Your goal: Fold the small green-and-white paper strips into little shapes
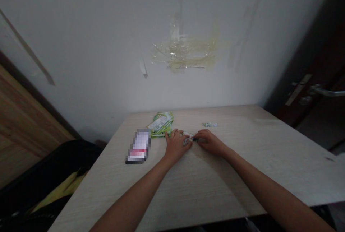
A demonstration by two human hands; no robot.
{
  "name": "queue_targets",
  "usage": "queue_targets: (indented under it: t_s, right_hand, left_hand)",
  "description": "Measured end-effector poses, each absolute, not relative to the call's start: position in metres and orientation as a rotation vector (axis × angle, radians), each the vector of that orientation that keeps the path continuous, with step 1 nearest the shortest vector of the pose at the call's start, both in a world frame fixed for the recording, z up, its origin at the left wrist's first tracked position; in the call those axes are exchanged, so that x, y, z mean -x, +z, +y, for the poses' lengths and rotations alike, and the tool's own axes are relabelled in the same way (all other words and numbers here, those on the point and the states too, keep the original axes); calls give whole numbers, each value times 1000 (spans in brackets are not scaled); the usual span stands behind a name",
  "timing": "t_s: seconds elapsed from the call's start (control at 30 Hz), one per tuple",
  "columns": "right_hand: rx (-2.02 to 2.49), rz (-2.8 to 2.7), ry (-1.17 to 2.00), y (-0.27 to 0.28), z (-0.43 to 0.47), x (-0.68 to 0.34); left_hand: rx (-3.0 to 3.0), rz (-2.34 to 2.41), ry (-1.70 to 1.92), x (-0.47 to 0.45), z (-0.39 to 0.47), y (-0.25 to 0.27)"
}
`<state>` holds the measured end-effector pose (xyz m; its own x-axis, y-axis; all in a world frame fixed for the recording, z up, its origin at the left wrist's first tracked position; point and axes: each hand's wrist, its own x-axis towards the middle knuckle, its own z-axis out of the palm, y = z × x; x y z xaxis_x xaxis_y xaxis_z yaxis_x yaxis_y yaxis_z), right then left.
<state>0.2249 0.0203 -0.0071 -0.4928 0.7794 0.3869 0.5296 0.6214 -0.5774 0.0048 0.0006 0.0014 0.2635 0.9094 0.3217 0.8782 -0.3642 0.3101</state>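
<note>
Wrapper [188,134] against left hand [177,144]

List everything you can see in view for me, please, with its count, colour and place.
wall: 1, greyish white, background
tape: several pieces, clear to yellowish, on the wall
door: 1, dark reddish brown, right, with metal handle
wooden panel: 1, brown, far left
table: 1, pale, against the wall
dark item: 1, black, left of the table
cloth-like item: 1, yellow, beside the dark item
packets: pile, uncountable, green and white, table's far left
phone-like device: 1, pixelated, pale screen, table's left
strip: 1, green and white, right of the packets
small item: 1, whitish, mid-table, unclear
left hand: 1, bare, at the small item
right hand: 1, bare, beside it
</note>
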Motion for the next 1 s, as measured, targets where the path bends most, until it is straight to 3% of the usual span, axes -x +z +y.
queue_targets:
  t_s: [0.4, 1.0]
  right_hand:
    - [1023, -2178, 530, -9, 26, -228]
    - [948, -2299, 236, -9, 29, -231]
  left_hand:
    - [-2438, 1622, 632, -3, 3, 1]
    - [-2461, 1629, 592, -3, 4, 2]
